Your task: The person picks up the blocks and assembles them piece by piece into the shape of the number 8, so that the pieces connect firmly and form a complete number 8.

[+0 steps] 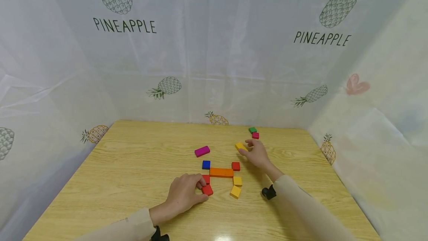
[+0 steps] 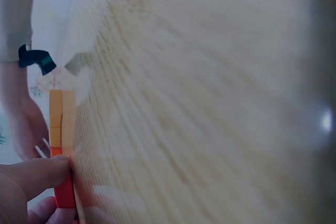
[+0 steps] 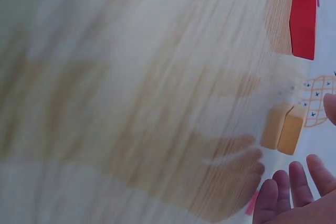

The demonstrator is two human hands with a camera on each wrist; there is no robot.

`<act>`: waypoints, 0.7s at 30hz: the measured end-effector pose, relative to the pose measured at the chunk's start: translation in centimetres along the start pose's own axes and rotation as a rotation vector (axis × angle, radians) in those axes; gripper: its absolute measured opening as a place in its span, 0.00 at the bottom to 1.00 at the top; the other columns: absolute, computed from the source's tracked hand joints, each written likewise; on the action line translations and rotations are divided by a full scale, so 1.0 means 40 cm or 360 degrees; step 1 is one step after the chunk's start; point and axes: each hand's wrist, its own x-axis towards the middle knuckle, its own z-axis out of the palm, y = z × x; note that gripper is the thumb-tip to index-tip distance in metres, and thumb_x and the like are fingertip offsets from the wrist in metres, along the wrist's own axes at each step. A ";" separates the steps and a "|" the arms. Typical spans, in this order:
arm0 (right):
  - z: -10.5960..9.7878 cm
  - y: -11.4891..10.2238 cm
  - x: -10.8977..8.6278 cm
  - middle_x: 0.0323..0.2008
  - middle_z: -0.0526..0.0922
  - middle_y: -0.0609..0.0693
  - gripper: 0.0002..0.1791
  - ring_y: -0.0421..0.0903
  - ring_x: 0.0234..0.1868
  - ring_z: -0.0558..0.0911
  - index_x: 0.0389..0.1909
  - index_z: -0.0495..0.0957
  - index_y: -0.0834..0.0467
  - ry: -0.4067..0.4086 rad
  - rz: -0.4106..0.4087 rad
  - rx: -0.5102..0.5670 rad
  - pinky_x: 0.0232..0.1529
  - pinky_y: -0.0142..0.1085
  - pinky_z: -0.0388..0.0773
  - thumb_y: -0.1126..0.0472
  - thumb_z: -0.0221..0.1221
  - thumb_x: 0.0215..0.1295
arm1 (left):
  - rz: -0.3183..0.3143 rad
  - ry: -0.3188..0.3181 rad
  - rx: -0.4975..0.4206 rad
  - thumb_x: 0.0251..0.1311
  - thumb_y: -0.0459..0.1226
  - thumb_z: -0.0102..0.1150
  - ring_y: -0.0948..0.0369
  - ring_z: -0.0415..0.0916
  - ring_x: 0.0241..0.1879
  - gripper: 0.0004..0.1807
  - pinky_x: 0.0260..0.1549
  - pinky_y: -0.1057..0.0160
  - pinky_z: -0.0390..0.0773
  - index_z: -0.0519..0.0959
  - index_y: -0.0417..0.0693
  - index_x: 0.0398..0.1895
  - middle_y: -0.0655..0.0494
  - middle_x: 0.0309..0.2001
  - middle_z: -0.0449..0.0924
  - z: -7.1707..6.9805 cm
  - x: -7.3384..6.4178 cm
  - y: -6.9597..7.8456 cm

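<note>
two hands are at work on the table (image 1: pixel 133 159): your left hand (image 1: pixel 183 195) pinches the nearest red block (image 1: pixel 208 190), at seven o'clock from the orange bar (image 1: pixel 221 173), with thumb and fingers on opposite sides. your right hand (image 1: pixel 256 154) is spread around the loose yellow block (image 1: pixel 239 146), at one o'clock from the bar; the right wrist view shows gaps, so it grips nothing.

keep the left pinch light, since a hard push would probably disturb the second red block (image 1: pixel 207 179), which sits right at its twelve o'clock. on the right, bring thumb and fingers in evenly and low on the sides, so the loose yellow block doesn't skid or twist. mind the pink block (image 1: pixel 255 135) and green block (image 1: pixel 252 130) beyond it at one o'clock. any lift should be high enough to clear the third red block (image 1: pixel 236 166), at two o'clock from the bar.
</note>
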 end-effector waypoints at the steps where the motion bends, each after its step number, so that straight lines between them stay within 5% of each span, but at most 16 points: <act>1: 0.003 -0.001 0.003 0.58 0.79 0.67 0.31 0.64 0.59 0.80 0.67 0.74 0.70 0.0000 0.0011 0.0008 0.59 0.57 0.80 0.57 0.70 0.71 | 0.0000 0.0001 0.0002 0.46 0.47 0.87 0.68 0.73 0.31 0.18 0.29 0.64 0.68 0.83 0.61 0.33 0.70 0.29 0.82 0.000 0.000 0.000; 21: 0.018 -0.005 0.018 0.52 0.85 0.62 0.22 0.57 0.51 0.82 0.59 0.83 0.67 -0.0011 0.0140 -0.0078 0.55 0.50 0.82 0.59 0.69 0.70 | 0.0014 0.0022 0.0000 0.46 0.47 0.87 0.69 0.73 0.31 0.18 0.30 0.64 0.68 0.83 0.62 0.33 0.71 0.29 0.81 0.005 0.000 -0.010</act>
